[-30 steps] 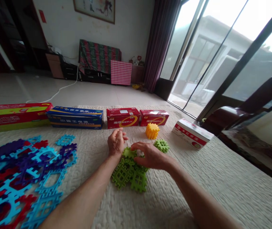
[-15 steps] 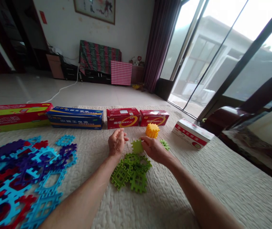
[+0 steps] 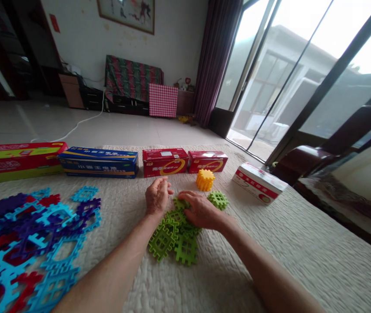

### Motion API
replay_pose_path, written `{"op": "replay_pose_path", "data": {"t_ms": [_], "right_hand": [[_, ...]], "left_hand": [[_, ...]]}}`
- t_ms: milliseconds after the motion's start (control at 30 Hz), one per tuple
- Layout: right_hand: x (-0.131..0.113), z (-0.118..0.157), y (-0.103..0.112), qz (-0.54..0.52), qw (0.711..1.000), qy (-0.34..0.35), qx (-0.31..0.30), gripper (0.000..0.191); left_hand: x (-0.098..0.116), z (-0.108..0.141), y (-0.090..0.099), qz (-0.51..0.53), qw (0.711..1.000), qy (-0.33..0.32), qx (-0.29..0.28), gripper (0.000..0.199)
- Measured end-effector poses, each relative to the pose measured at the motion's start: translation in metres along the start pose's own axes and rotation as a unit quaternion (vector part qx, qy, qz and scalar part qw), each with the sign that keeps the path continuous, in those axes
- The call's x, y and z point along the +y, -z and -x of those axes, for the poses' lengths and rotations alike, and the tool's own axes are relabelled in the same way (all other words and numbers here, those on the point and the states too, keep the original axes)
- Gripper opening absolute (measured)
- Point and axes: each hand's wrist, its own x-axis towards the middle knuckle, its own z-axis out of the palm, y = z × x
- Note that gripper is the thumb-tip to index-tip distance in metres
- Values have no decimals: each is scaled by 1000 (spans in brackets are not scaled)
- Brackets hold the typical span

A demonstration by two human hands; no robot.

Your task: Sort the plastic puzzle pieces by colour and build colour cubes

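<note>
Just below centre frame, the green pieces (image 3: 162, 241) are lying below and left of the nearer right hand (image 3: 202, 210), arching half-open over them — hold unclear — while the left hand (image 3: 157, 196) is resting loosely curled, contents hidden.

Across the pale quilted cover (image 3: 253, 269) we see a row of boxes: a long red-and-green box (image 3: 22, 161), a blue box (image 3: 98, 163), then two red boxes (image 3: 165, 163) side by side. A white-and-red box (image 3: 260, 183) sits at an angle on the right. Beyond, we have a shiny tiled floor (image 3: 123, 128) with a white cord (image 3: 79, 123) running over it, a patterned cloth (image 3: 134, 78) and a red-and-white checked cloth (image 3: 163, 101) draped near the wall — and a framed picture (image 3: 128, 14) above. To our right are a purple curtain (image 3: 216, 58), glass doors (image 3: 278, 87) and dark, glossy wooden furniture (image 3: 306, 161).
</note>
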Motion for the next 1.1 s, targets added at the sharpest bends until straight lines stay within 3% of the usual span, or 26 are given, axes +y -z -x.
{"op": "replay_pose_path", "data": {"t_ms": [200, 533, 733, 867, 1100], "right_hand": [[4, 2, 0, 12, 999, -36, 33, 47], [39, 31, 71, 56, 992, -112, 20, 44], [64, 43, 75, 75, 988, -138, 9, 53], [62, 42, 73, 76, 985, -155, -15, 53], [35, 32, 76, 80, 987, -141, 13, 47]], "left_hand": [[-2, -1, 0, -4, 1000, 5, -3, 33], [-3, 0, -1, 5, 1000, 11, -1, 33], [-2, 1, -1, 3, 1000, 9, 0, 33], [-2, 1, -1, 1, 1000, 7, 0, 32], [-3, 0, -1, 5, 1000, 7, -2, 33]]}}
